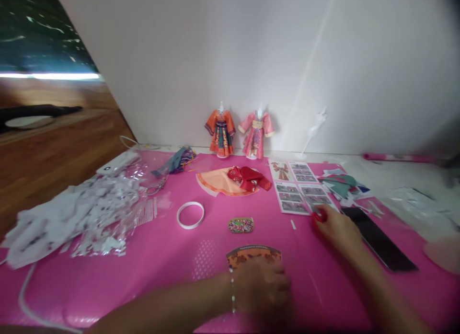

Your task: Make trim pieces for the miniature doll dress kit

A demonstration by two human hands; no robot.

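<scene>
My left hand, smeared by motion and wearing a beaded bracelet, is over a curved piece of orange patterned fabric with a dark trimmed upper edge. Its fingers cannot be made out, and it hides the fabric's lower part. To the right, my right hand is closed around red-handled scissors, at the lower corner of the printed instruction sheet. Above the fabric lies a small oval tin of colourful beads. A white ring of tape lies further left.
Two dressed doll forms, one orange and one pink, stand by the wall near a bare white stand. A peach and red doll garment lies before them. White cloth scraps heap left; a dark phone lies right.
</scene>
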